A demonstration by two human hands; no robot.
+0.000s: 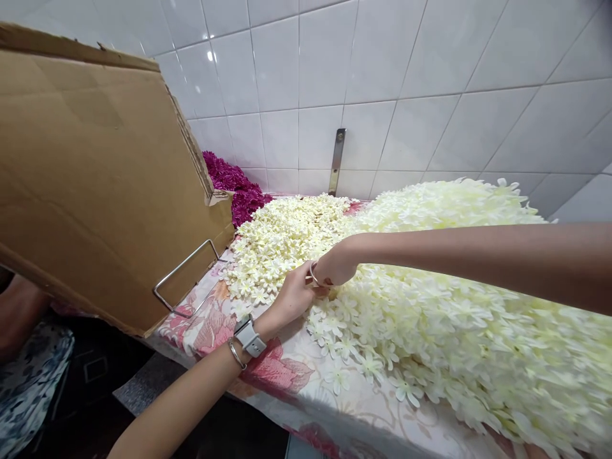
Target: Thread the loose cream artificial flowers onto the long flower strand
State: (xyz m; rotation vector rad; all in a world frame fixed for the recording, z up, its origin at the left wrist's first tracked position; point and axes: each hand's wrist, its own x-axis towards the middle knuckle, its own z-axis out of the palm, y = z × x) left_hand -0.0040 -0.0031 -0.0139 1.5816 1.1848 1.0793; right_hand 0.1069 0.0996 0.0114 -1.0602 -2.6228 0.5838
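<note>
My left hand (295, 296), with a watch (249, 338) and a silver bangle (236, 354) at its wrist, meets my right hand (338, 260) at the fingertips. Both hands have curled fingers, and what lies between them is hidden. A pale, thin ring-shaped band (313, 274) shows at the right hand's fingers; I cannot tell whether it is worn or held. Just behind the hands spreads a pile of small cream artificial flowers (282, 239). Larger white-green artificial flowers (444, 331) are heaped under and around my right forearm.
A tall cardboard box (95, 172) stands at the left, with a bent metal wire frame (184, 271) by it. Magenta flowers (234, 185) lie behind the box. A floral cloth (291, 376) covers the table; a metal bracket (337, 159) is on the tiled wall. Another person's arm (21, 312) shows at far left.
</note>
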